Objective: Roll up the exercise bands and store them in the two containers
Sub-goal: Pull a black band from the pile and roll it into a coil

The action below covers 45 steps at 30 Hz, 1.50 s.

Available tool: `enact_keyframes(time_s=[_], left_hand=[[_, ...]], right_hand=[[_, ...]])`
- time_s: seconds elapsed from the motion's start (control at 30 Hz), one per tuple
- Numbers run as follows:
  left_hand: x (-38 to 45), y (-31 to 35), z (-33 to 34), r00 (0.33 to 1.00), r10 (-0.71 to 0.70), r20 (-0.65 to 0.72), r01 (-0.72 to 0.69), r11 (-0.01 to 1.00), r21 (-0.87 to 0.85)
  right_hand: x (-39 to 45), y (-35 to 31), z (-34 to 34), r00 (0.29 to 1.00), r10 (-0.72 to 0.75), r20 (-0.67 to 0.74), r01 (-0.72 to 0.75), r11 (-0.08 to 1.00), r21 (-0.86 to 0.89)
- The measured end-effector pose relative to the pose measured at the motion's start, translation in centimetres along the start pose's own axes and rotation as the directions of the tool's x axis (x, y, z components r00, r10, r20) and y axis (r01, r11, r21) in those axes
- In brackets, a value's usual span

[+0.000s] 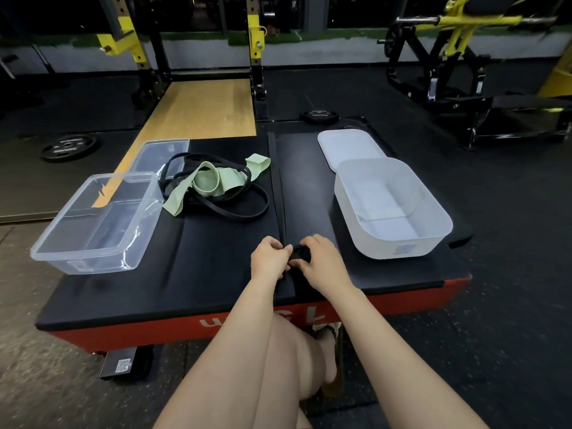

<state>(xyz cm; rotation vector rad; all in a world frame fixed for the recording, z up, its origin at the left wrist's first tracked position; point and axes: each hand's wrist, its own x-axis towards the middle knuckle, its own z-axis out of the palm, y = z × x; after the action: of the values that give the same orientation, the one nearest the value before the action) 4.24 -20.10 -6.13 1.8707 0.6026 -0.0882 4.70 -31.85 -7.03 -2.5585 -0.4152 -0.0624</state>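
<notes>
Both my bare forearms reach forward and converge, wrists close together. My left hand (270,257) has its fingers (286,249) curled, pinching the flat black rubber exercise band (280,193). My right hand (322,261) curls over the band's small rolled end, knuckles up, thumb tucked beneath.

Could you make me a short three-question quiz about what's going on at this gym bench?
1. True or false: both hands, left hand and right hand, work on the black band stretched along the padded box.
2. Which container sits to the person's right? A) clear container B) white container
3. Fill in: the green band lies tangled with a ____ band.

Key: 1. True, they grip its rolled near end. 2. B. 3. Black; neither container holds a band yet.
</notes>
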Motion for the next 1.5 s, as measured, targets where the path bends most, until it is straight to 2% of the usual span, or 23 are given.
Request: enact_keyframes(time_s=[0.23,0.5,0.7,0.77,0.87,1.07,1.17,1.27,1.5], left_hand=[[-0.1,0.0,-0.2,1.000,-0.010,0.009,0.010,1.000,-0.013],[0.9,-0.2,-1.0,0.990,-0.083,0.114,0.088,0.995,-0.042],[1.3,-0.1,-0.7,0.992,-0.068,0.105,0.064,0.997,0.046],[1.6,-0.1,-0.8,0.992,-0.064,0.109,0.056,0.995,0.078],[1.8,-0.3,-0.8,0.994,-0.047,0.103,0.037,0.995,0.090],[1.0,-0.9,-0.3,0.999,0.043,-0.007,-0.042,0.994,0.096],[0.9,-1.0,-0.2,0.997,0.079,0.002,-0.079,0.997,0.021],[0.9,-1.2,-0.4,0.997,0.073,0.005,-0.072,0.997,-0.040],[0.8,-1.4,-0.4,0.997,0.073,0.005,-0.072,0.994,-0.080]], right_hand=[[0.7,0.1,-1.1,0.995,-0.055,0.082,0.058,0.997,-0.042],[1.5,0.4,-1.5,0.983,-0.069,0.170,0.074,0.997,-0.024],[0.2,0.3,-0.3,0.991,0.022,0.132,-0.027,0.999,0.035],[-0.2,-0.2,0.1,0.991,0.078,0.107,-0.078,0.997,0.004],[-0.4,-1.4,0.7,0.989,0.151,-0.002,-0.151,0.986,-0.070],[-0.3,-2.1,1.3,0.968,0.246,-0.058,-0.245,0.969,0.019],[-0.2,-1.7,1.2,0.972,0.226,-0.063,-0.224,0.974,0.047],[0.2,-1.2,0.8,0.983,0.184,-0.012,-0.184,0.983,0.031],[0.9,-0.4,-0.2,0.994,0.065,0.090,-0.064,0.998,-0.010]])
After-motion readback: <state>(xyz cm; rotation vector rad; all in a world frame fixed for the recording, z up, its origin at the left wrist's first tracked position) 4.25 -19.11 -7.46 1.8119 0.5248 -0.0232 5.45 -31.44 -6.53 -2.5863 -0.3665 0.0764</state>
